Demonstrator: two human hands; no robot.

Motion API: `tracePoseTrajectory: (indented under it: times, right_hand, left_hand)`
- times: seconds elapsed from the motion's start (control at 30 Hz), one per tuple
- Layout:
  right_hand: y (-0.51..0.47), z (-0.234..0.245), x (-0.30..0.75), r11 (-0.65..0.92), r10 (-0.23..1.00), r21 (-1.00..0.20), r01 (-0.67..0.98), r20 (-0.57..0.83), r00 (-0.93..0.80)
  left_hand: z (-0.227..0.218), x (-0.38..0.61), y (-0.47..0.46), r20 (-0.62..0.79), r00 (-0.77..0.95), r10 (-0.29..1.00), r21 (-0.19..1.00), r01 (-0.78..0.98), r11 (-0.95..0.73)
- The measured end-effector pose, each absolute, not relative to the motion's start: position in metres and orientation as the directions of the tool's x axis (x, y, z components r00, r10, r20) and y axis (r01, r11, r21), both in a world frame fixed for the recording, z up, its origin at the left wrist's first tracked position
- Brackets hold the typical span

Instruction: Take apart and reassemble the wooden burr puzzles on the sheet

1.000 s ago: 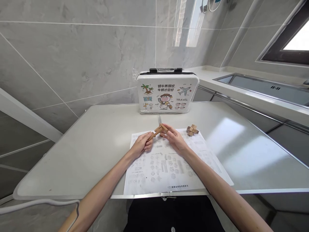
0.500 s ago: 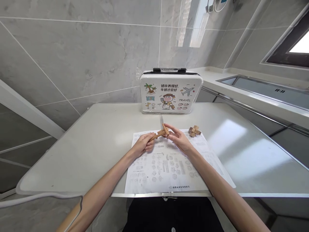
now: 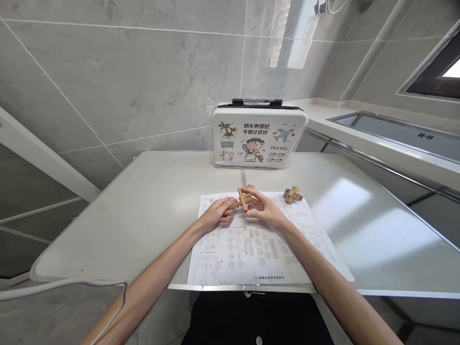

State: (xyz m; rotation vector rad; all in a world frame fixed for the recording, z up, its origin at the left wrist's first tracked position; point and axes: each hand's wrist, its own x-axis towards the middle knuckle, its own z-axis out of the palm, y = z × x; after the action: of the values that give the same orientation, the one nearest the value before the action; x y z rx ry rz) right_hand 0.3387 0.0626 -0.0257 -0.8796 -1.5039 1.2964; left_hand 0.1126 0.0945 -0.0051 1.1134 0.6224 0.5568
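Observation:
My left hand [image 3: 218,212] is closed around a wooden puzzle piece [image 3: 233,203] whose end pokes out toward the right. Between thumb and fingers, my right hand [image 3: 264,209] grips a wooden stick [image 3: 242,199], held slanting across the other piece. Behind the stick, more wooden pieces [image 3: 248,194] show partly; my fingers cover how they join. Both hands are just above a printed instruction sheet [image 3: 230,268]. An interlocked wooden burr puzzle [image 3: 293,195] rests at the sheet's upper right edge, apart from my hands.
A white case [image 3: 260,141] with cartoon prints and a black handle stands at the back of the folding table [image 3: 151,191]. A pale cable [image 3: 64,283] hangs at the lower left. To the right runs a counter with a sink [image 3: 395,132].
My right hand has turned the stick to a steeper slant and shifted it slightly left. More of the wooden pieces behind it now shows. The view has shifted a little.

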Motion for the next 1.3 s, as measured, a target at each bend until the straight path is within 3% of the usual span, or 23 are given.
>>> tracePoseTrajectory:
  times: [0.5, 1.3]
  right_hand:
    - [0.0632, -0.0264, 0.3352, 0.199, 0.943, -0.979, -0.047, 0.205, -0.261]
    - [0.0597, -0.0211, 0.3365, 0.217, 0.909, -0.976, 0.015, 0.197, -0.368]
  left_hand:
    - [0.0000, 0.1180, 0.0899, -0.192, 0.710, 0.677, 0.936, -0.076, 0.345]
    - [-0.0089, 0.1136, 0.0930, -0.143, 0.787, 0.600, 0.945, -0.070, 0.318]
